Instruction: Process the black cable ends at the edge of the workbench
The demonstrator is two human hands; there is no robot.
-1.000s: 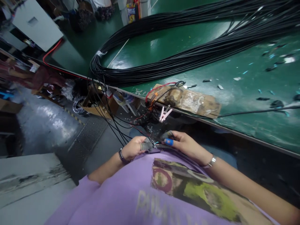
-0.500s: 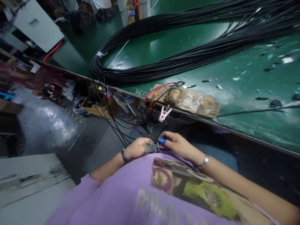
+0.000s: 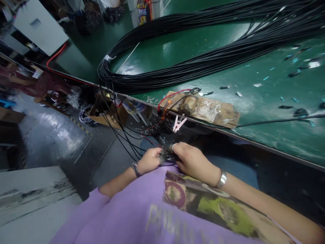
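My left hand [image 3: 149, 160] and my right hand [image 3: 192, 160] meet in my lap, just below the edge of the green table [image 3: 254, 101]. Both are closed in a pinch on the end of a thin black cable [image 3: 127, 144] that hangs down from the table edge. Grey finger covers show on my left fingertips. My right hand is turned palm down and covers the cable end, so the tip is hidden. A big bundle of black cables [image 3: 193, 64] lies in a loop on the table above.
A worn cardboard pad [image 3: 210, 110] with red and black wires [image 3: 172, 98] sits at the table edge, a pink clip [image 3: 178, 123] hanging below it. Small cut scraps litter the table at right. Boxes and clutter stand on the floor at left.
My right hand has rolled palm down and moved left over the cable end, hiding its blue finger cover. My left hand has shifted slightly toward it.
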